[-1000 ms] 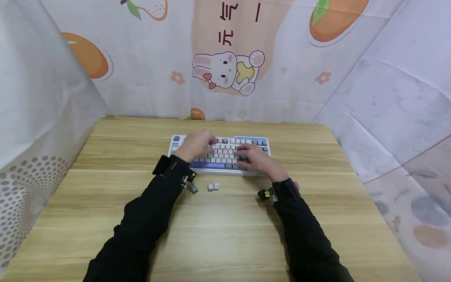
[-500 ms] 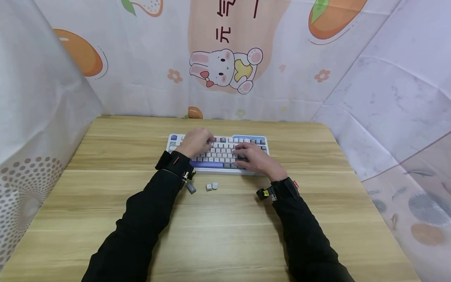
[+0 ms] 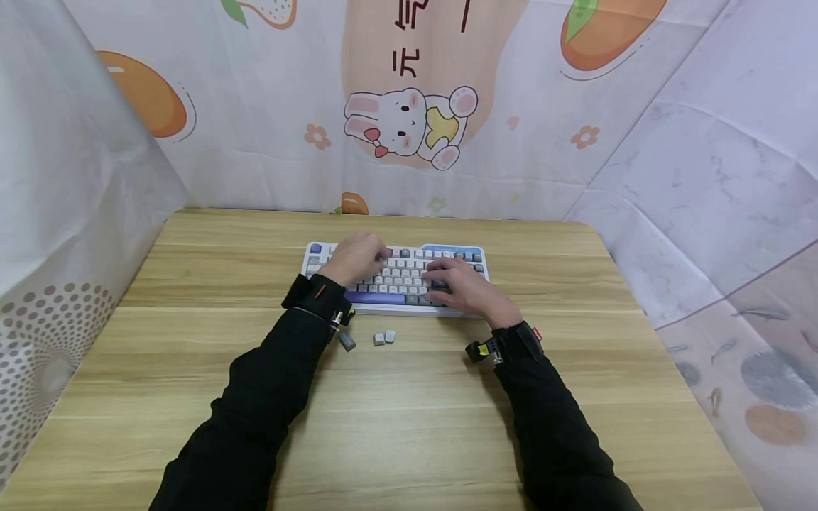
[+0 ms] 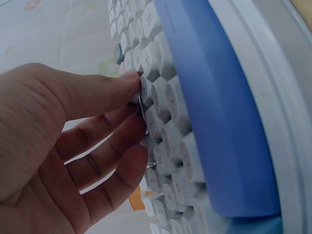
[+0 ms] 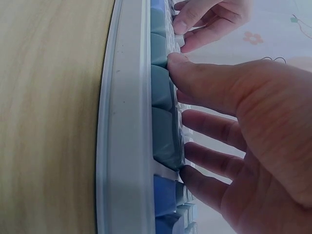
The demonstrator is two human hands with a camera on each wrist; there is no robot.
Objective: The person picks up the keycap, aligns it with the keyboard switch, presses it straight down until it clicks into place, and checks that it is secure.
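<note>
The keyboard point(image 3: 396, 310) lay flat on the far half of the table, its pale case holding mostly whitish keys, some grey ones towards the right end, and a long violet-blue space bar point(image 4: 219, 122) along the near edge. At its upper rows, left of the middle, the left hand point(image 3: 353, 259) pinched a pale keycap point(image 5: 180, 40) between thumb and fingertips (its seat among the keys was hidden by the fingers). The remaining fingers of that hand were bent towards the keys. On the keyboard's right part, the right hand point(image 3: 469, 287) held its fingers apart, thumb and fingertips resting against the keys with nothing gripped between them. On the near side of the keyboard lay three loose pieces: two small pale caps point(image 3: 384, 338), side by side, and a longer dark grey cap point(image 3: 346, 341), just beside the left wrist. Both wrists wore black straps point(image 3: 319, 294) with small devices, below them black sleeves point(image 3: 258, 390). The wood-grain table point(image 3: 402, 426) met a pale cloth backdrop point(image 3: 255, 170) printed with orange fruit and a sideways rabbit point(image 3: 409, 128).
</note>
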